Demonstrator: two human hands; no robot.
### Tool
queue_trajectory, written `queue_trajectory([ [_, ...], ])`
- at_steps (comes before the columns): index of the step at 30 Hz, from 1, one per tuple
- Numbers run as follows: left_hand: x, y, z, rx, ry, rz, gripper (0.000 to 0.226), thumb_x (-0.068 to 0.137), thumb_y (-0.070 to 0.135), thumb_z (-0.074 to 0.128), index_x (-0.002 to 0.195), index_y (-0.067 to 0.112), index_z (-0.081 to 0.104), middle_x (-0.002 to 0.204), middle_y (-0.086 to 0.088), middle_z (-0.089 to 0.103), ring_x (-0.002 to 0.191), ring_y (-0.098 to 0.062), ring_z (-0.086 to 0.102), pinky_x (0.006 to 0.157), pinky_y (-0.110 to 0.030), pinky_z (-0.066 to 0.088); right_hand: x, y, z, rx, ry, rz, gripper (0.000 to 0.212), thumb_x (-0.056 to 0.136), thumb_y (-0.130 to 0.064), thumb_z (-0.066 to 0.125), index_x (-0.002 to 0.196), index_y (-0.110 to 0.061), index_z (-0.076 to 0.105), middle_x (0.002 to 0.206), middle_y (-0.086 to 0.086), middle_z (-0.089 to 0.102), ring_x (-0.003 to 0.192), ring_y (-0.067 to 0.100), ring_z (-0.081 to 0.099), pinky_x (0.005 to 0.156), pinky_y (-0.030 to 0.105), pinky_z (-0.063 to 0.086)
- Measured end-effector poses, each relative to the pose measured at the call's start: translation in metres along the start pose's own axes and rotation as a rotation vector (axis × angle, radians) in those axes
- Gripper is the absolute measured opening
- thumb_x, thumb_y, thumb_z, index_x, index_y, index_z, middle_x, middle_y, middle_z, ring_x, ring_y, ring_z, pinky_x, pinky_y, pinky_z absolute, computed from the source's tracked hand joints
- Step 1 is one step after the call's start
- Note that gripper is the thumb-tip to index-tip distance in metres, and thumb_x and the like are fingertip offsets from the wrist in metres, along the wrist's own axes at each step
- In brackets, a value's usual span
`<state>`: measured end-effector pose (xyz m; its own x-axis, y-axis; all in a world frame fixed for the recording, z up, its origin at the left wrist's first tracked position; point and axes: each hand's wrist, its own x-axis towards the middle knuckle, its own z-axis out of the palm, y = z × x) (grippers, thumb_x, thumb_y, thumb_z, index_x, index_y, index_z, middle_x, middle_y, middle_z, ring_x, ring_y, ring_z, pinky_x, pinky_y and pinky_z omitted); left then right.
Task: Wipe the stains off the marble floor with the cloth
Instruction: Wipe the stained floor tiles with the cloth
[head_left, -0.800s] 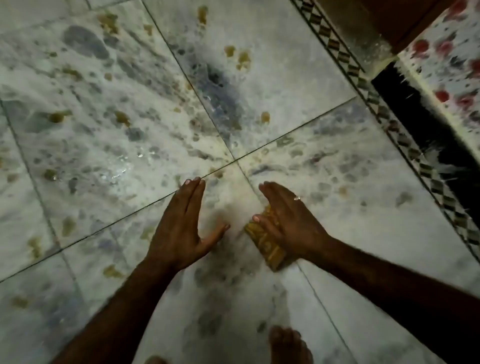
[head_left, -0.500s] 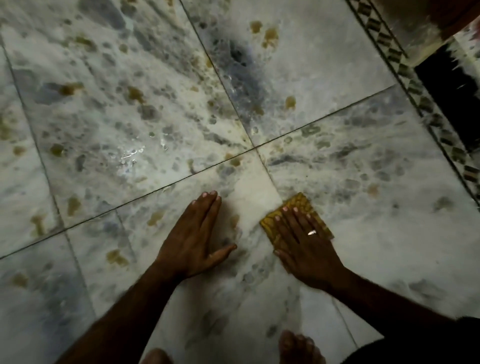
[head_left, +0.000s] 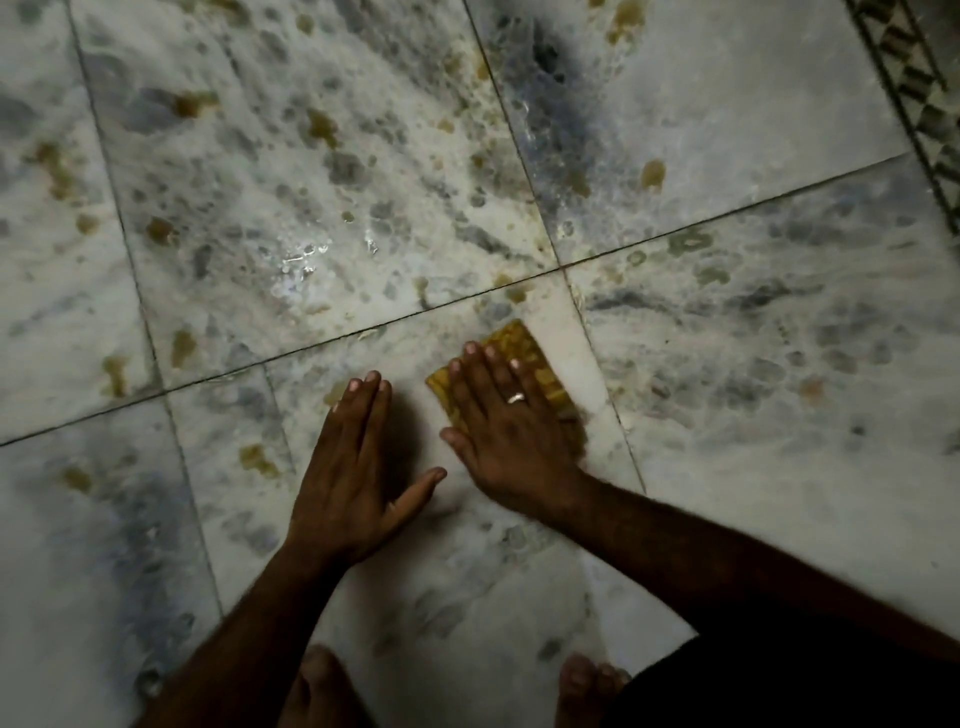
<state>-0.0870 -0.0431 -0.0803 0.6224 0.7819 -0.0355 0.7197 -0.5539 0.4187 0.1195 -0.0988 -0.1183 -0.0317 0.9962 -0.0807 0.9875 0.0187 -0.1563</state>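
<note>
A folded yellow cloth (head_left: 524, 353) lies flat on the white and grey marble floor (head_left: 753, 338). My right hand (head_left: 509, 431), with a ring on one finger, presses down on the cloth with its fingers spread; the cloth's near part is hidden under the palm. My left hand (head_left: 358, 467) rests flat on the bare tile just left of it, fingers together, thumb out, holding nothing. Brownish-yellow stains (head_left: 652, 174) dot the tiles beyond and to the left, one (head_left: 257, 460) close to my left hand.
My bare feet (head_left: 592, 680) show at the bottom edge. A patterned dark border strip (head_left: 919, 98) runs along the floor's far right. A wet glossy patch (head_left: 301, 260) shines on the tile ahead. Dark grout lines (head_left: 363, 330) cross the floor.
My right hand has turned from its edge to flat on the cloth and slid it forward and slightly left. My left hand stays planted. The view has shifted left.
</note>
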Motion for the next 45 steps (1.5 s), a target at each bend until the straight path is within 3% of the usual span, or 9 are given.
queue_trajectory([
  [8, -0.009, 0.014, 0.015, 0.067, 0.026, 0.075, 0.091, 0.094, 0.061, 0.048, 0.153, -0.005, 0.027, 0.164, -0.02, 0.021, 0.154, -0.032, 0.018, 0.121, -0.054, 0.025, -0.081, 0.001, 0.01, -0.062, -0.009, -0.379, 0.06, 0.108, -0.047, 0.04, 0.16, -0.016, 0.04, 0.171, 0.012, 0.026, 0.16, 0.029, 0.02, 0.128, 0.048, 0.021],
  [16, 0.023, 0.046, 0.063, 0.163, -0.004, 0.095, 0.082, 0.099, 0.059, 0.041, 0.156, 0.003, 0.023, 0.165, -0.016, 0.019, 0.154, -0.029, 0.017, 0.124, -0.047, 0.018, -0.103, 0.116, -0.006, -0.179, 0.102, -0.019, 0.068, 0.102, -0.05, 0.051, 0.161, -0.019, 0.036, 0.167, 0.013, 0.034, 0.153, 0.036, 0.037, 0.124, 0.057, 0.026],
  [21, 0.032, 0.05, 0.073, 0.194, -0.009, 0.082, 0.08, 0.099, 0.059, 0.039, 0.156, 0.003, 0.027, 0.165, -0.015, 0.022, 0.153, -0.027, 0.02, 0.123, -0.048, 0.022, -0.045, 0.139, -0.012, -0.18, 0.083, 0.11, 0.068, 0.107, -0.052, 0.035, 0.164, -0.016, 0.03, 0.17, 0.016, 0.028, 0.155, 0.037, 0.032, 0.125, 0.058, 0.024],
  [25, 0.031, 0.05, 0.073, 0.211, 0.016, 0.102, 0.08, 0.098, 0.057, 0.044, 0.154, 0.001, 0.03, 0.164, -0.016, 0.025, 0.153, -0.029, 0.023, 0.122, -0.049, 0.024, -0.016, 0.108, -0.012, -0.124, 0.058, 0.131, 0.071, 0.106, -0.052, 0.033, 0.165, -0.013, 0.023, 0.172, 0.016, 0.023, 0.158, 0.037, 0.025, 0.127, 0.055, 0.022],
  [29, 0.031, 0.05, 0.071, 0.209, 0.015, 0.11, 0.08, 0.097, 0.057, 0.045, 0.154, 0.002, 0.031, 0.164, -0.016, 0.025, 0.153, -0.028, 0.023, 0.121, -0.05, 0.026, -0.043, 0.091, -0.007, -0.109, 0.036, -0.075, 0.069, 0.106, -0.048, 0.039, 0.166, -0.017, 0.023, 0.174, 0.01, 0.018, 0.16, 0.032, 0.021, 0.127, 0.052, 0.024],
  [32, 0.03, 0.049, 0.072, 0.209, 0.007, 0.105, 0.08, 0.097, 0.059, 0.041, 0.152, 0.002, 0.034, 0.164, -0.015, 0.027, 0.152, -0.028, 0.025, 0.121, -0.048, 0.025, -0.079, 0.107, -0.008, -0.146, 0.018, -0.18, 0.063, 0.106, -0.048, 0.041, 0.163, -0.024, 0.033, 0.171, 0.005, 0.03, 0.158, 0.026, 0.028, 0.128, 0.048, 0.021],
  [37, 0.033, 0.049, 0.073, 0.214, -0.009, 0.098, 0.081, 0.094, 0.06, 0.042, 0.151, 0.003, 0.038, 0.162, -0.015, 0.03, 0.151, -0.029, 0.027, 0.12, -0.048, 0.025, -0.067, 0.189, -0.02, -0.193, 0.147, 0.222, 0.06, 0.106, -0.048, 0.039, 0.159, -0.019, 0.042, 0.165, 0.014, 0.039, 0.154, 0.034, 0.036, 0.119, 0.059, 0.036],
  [40, 0.032, 0.05, 0.072, 0.229, 0.036, 0.105, 0.081, 0.092, 0.059, 0.049, 0.15, 0.003, 0.039, 0.162, -0.014, 0.032, 0.15, -0.029, 0.031, 0.118, -0.05, 0.03, -0.011, 0.206, -0.031, -0.125, 0.121, 0.429, 0.065, 0.108, -0.051, 0.024, 0.163, -0.018, 0.032, 0.169, 0.012, 0.032, 0.155, 0.033, 0.033, 0.123, 0.056, 0.03],
  [45, 0.033, 0.051, 0.072, 0.244, 0.102, 0.106, 0.08, 0.089, 0.057, 0.054, 0.147, 0.003, 0.044, 0.159, -0.015, 0.038, 0.146, -0.03, 0.038, 0.114, -0.05, 0.034, 0.062, 0.152, -0.023, -0.116, 0.144, 0.259, 0.063, 0.107, -0.044, 0.036, 0.163, -0.016, 0.03, 0.169, 0.014, 0.033, 0.154, 0.036, 0.034, 0.124, 0.053, 0.028],
])
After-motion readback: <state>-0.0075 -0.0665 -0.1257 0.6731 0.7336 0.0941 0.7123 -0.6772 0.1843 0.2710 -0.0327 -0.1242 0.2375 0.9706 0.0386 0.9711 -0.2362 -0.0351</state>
